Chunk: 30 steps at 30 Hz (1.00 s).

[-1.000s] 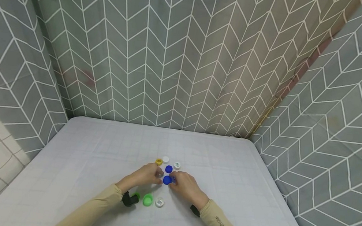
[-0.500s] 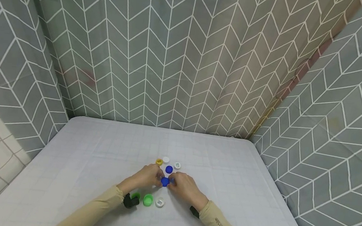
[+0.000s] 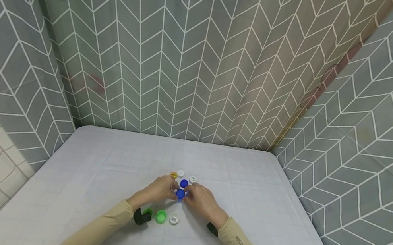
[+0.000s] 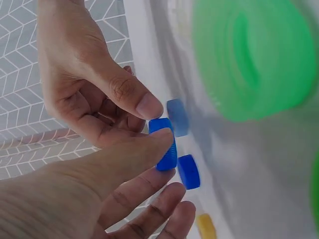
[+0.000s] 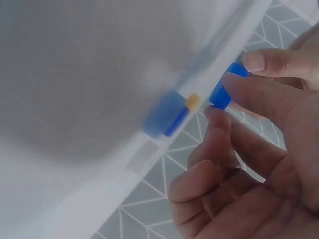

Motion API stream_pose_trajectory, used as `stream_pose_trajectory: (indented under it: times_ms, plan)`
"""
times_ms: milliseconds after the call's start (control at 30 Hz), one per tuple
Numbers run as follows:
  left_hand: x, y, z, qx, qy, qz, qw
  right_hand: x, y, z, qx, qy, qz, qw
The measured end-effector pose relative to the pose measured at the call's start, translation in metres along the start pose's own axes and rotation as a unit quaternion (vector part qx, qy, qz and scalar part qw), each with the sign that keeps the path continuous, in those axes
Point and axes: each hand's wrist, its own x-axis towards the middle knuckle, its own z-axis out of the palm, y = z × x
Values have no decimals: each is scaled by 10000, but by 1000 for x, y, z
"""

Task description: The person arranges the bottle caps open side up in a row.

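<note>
A blue bottle cap [image 3: 179,194] is held between both hands, raised off the table. My left hand [image 3: 161,188] pinches it between thumb and fingers, and the ribbed side of the cap [image 4: 169,155] shows in the left wrist view. From the other side my right hand [image 3: 202,200] pinches the same cap [image 5: 230,85] with thumb and index finger. Just beyond lies a dark blue cap [image 3: 184,183] on the cloth. A lighter blue cap [image 5: 167,113] rests beside the right hand, mostly hidden by it in the head view.
Behind the hands lie a yellow cap [image 3: 174,175], a plain white cap [image 3: 180,173] and a marked white cap [image 3: 193,179]. Nearer stand a green cap [image 3: 161,216], another partly hidden green cap [image 3: 148,212] and a white cap [image 3: 173,219]. White cloth covers the table [image 3: 248,176].
The held blue cap first shifts slightly left and nearer, then a little away again, tilting between the fingers. Both hands stay close around it; the other caps keep their places.
</note>
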Motion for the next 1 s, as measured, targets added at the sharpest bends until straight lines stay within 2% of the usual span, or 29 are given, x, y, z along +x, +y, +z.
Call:
stream_pose_trajectory:
  times_ms: [167, 400, 633, 800, 1000]
  plan:
    - [-2, 6, -6, 20, 220, 104, 9997, 0, -1, -12, 108, 10, 59, 9999]
    - [-7, 15, -17, 116, 592, 611, 9963, 1, -5, -33, 287, 164, -13, 9995]
    - [-12, 23, -27, -77, 574, 792, 9952, 0, -8, -47, 515, 118, 142, 9985]
    - [-14, 26, -31, -257, 559, 872, 9943, -1, -10, -54, 643, 137, 85, 9978]
    - [-14, 24, -32, -658, 367, 800, 9939, -2, -8, -55, 724, 75, 58, 9973]
